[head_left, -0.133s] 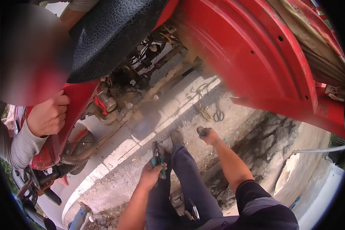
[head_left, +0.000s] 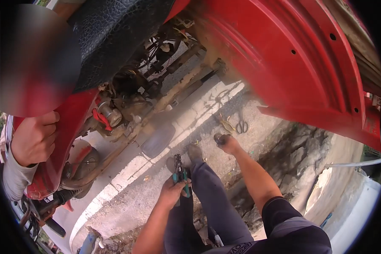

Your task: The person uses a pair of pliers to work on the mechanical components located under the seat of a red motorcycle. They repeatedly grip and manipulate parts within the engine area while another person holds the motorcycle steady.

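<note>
Pliers [head_left: 178, 169] are held in the grip of the left hand [head_left: 172, 191], a dark item [head_left: 218, 138] in that of the right hand [head_left: 230, 145], and scissors [head_left: 241, 124] are seen on the ground [head_left: 262, 123].

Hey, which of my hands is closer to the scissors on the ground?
Right. In the picture, your right hand is just below and left of the scissors; your left hand is much farther down and left.
</note>
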`<state>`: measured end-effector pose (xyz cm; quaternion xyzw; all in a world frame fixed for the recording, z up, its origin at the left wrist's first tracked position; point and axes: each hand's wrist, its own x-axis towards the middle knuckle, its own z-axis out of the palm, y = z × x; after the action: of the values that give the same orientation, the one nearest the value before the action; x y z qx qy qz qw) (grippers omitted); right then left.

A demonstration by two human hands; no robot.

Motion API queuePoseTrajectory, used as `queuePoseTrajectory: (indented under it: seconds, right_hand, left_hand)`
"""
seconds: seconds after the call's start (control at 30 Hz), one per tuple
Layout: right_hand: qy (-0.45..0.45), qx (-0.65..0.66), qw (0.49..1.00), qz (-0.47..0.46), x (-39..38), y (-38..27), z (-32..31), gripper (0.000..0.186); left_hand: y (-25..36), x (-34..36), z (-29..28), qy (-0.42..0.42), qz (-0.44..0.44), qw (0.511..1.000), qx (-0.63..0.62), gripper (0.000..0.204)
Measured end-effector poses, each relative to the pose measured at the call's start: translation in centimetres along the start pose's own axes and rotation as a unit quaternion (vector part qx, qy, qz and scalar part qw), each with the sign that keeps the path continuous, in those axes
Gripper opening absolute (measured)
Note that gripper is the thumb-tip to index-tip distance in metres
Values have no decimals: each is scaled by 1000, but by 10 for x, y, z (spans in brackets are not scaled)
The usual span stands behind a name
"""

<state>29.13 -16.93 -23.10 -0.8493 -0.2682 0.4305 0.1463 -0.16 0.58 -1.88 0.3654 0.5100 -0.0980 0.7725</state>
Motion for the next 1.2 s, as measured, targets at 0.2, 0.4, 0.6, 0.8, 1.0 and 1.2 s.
queuePoseTrajectory:
  seconds: [0.2,0.4,0.6,0.8,1.0,1.2]
  right_hand:
    - [149,-29,988,13,152,58,49,39]
    - [290,-78,951,70,292,75,45,37]
    - [326,-96,941,5,320,93,44,61]
    - [189,84,943,-262,213,6,23,87]
    - [-103,93,812,-567,55,-167,-6,111]
    - [-159,243,788,-543,65,-183,-22,63]
  left_hand:
    - [-68,139,-31,-41,62,997,-17,23]
    - [-43,215,-54,47,220,938,262,28]
    - [-15,204,-63,59,303,908,283,45]
    - [-33,239,-45,188,448,862,144,30]
    - [28,176,-9,230,533,780,234,51]
    - [92,113,13,294,580,653,388,56]
